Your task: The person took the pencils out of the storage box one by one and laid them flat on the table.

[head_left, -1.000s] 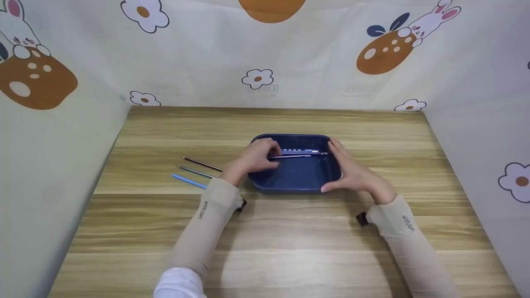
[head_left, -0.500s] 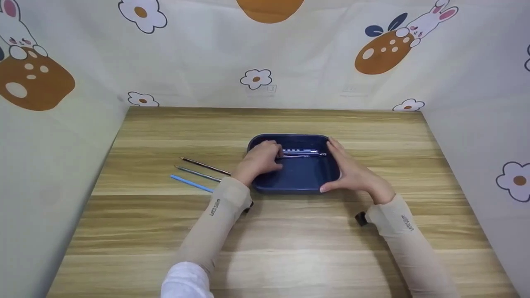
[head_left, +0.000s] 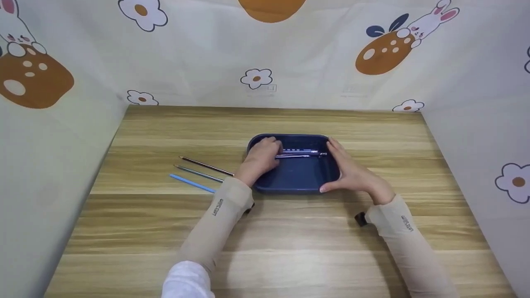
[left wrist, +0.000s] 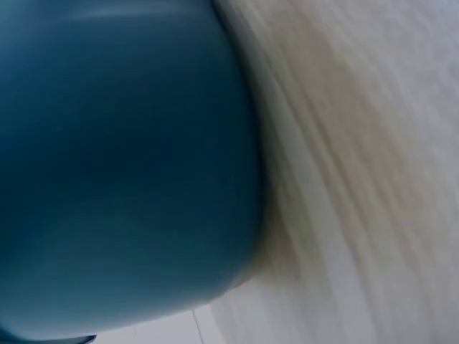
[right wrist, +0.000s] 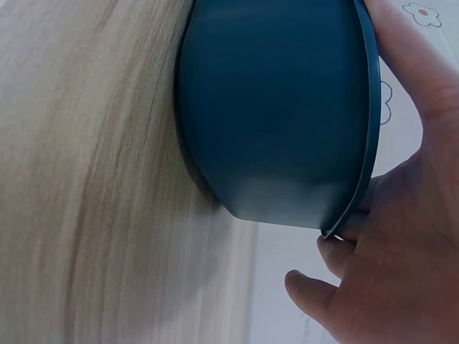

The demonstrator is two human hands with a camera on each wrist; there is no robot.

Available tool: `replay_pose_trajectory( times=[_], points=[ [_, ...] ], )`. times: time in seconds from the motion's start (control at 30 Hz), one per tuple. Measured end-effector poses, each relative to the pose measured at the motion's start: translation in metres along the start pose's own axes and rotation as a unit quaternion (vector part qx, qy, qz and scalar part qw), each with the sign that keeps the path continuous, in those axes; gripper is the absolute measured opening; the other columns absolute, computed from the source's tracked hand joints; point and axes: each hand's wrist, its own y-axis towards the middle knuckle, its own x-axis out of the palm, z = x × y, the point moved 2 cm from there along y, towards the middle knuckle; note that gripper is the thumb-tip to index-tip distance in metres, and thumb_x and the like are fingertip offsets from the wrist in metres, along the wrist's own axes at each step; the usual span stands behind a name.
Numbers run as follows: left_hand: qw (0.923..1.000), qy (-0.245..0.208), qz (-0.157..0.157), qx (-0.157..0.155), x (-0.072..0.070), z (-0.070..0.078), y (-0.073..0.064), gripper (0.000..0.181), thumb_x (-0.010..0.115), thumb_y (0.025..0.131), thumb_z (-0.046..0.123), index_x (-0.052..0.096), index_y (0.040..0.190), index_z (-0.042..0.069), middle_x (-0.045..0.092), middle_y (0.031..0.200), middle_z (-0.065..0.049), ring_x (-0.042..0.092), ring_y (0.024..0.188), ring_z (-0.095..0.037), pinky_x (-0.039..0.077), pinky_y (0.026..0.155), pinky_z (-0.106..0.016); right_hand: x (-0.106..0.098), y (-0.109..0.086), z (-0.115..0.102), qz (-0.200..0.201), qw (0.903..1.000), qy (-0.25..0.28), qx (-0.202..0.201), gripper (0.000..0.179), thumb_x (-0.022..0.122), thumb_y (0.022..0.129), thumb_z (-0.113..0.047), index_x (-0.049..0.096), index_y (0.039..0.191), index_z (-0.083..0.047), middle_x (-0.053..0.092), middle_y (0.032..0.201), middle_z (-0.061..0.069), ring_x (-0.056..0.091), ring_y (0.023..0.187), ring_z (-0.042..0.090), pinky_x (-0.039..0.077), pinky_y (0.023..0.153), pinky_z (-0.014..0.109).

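Observation:
A dark blue rectangular bin (head_left: 296, 190) stands on the wooden table, with several pencils lying along its far side. My left hand (head_left: 263, 157) reaches over the bin's left end, its fingers curled at the near end of a dark pencil (head_left: 295, 156) inside; the fingertips are mostly hidden. My right hand (head_left: 354, 171) holds the bin's right end, thumb at the front corner and fingers at the back corner. In the right wrist view that hand (right wrist: 409, 236) spans the bin's rim (right wrist: 373, 100). The left wrist view shows mainly the bin's outer wall (left wrist: 122, 172).
Left of the bin lie a dark pencil (head_left: 205, 165), a grey-blue pencil (head_left: 198, 173) and a light blue stick-like item (head_left: 191, 183), their right ends partly behind my left arm. Patterned cloth walls (head_left: 198, 54) enclose the table (head_left: 290, 244) at the back and sides.
My left hand has moved a little right and deeper into the bin, and its thumb has drawn in towards the fingers. The right hand has kept its place on the bin.

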Motion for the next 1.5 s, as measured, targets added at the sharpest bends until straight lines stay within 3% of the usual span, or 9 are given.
replay_pose_trajectory(
  times=[0.4, 0.73, 1.07, 1.37, 1.5],
  points=[
    [0.9999, 0.008, 0.009, -0.006, 0.0045, -0.0001, 0.0012, 0.023, 0.069, 0.083, 0.001, 0.072, 0.105, 0.008, 0.068, 0.108, -0.009, 0.065, 0.106, -0.027, 0.053, 0.093, -0.038, 0.0012, 0.0008, 0.0003, 0.003, 1.0, -0.004, -0.007, 0.132, 0.091, 0.066, -0.043, 0.007, 0.157, 0.004, -0.005, 0.168, 0.019, -0.004, 0.155, 0.037, 0.009, 0.124, 0.058],
    [0.9996, 0.023, -0.015, 0.007, 0.005, 0.0019, 0.0006, 0.013, 0.07, 0.082, 0.002, 0.071, 0.093, 0.009, 0.067, 0.104, -0.01, 0.066, 0.099, -0.028, 0.055, 0.085, -0.04, -0.0001, 0.0007, 0.0001, 0.003, 1.0, -0.004, 0.002, 0.134, 0.091, 0.065, -0.044, 0.006, 0.158, 0.001, -0.005, 0.168, 0.016, -0.004, 0.155, 0.037, 0.009, 0.124, 0.057],
    [0.9981, 0.015, -0.042, 0.043, 0.0048, 0.0037, -0.0053, 0.015, 0.069, 0.086, 0.003, 0.071, 0.099, 0.01, 0.068, 0.102, -0.01, 0.066, 0.098, -0.028, 0.056, 0.085, -0.042, 0.0004, 0.0001, -0.001, 0.005, 1.0, -0.001, 0.0, 0.135, 0.091, 0.065, -0.043, 0.006, 0.158, 0.001, -0.005, 0.168, 0.016, -0.004, 0.156, 0.035, 0.009, 0.124, 0.056],
    [0.9968, -0.004, -0.056, 0.056, 0.0057, 0.0049, -0.0072, 0.014, 0.066, 0.086, 0.002, 0.073, 0.094, 0.011, 0.07, 0.096, -0.007, 0.065, 0.091, -0.025, 0.056, 0.081, -0.039, 0.0004, 0.0005, -0.0006, 0.005, 1.0, -0.003, 0.0, 0.133, 0.091, 0.066, -0.044, 0.006, 0.158, 0.001, -0.005, 0.168, 0.016, -0.004, 0.156, 0.036, 0.01, 0.124, 0.057],
    [0.995, -0.016, -0.077, 0.061, 0.0082, 0.0038, -0.0068, 0.011, 0.068, 0.084, 0.003, 0.07, 0.091, 0.012, 0.067, 0.088, -0.003, 0.061, 0.084, -0.02, 0.052, 0.074, -0.033, 0.001, 0.0004, 0.0001, 0.005, 1.0, -0.001, 0.0, 0.133, 0.091, 0.066, -0.044, 0.006, 0.158, 0.001, -0.005, 0.168, 0.016, -0.004, 0.156, 0.036, 0.01, 0.124, 0.057]
  ],
)
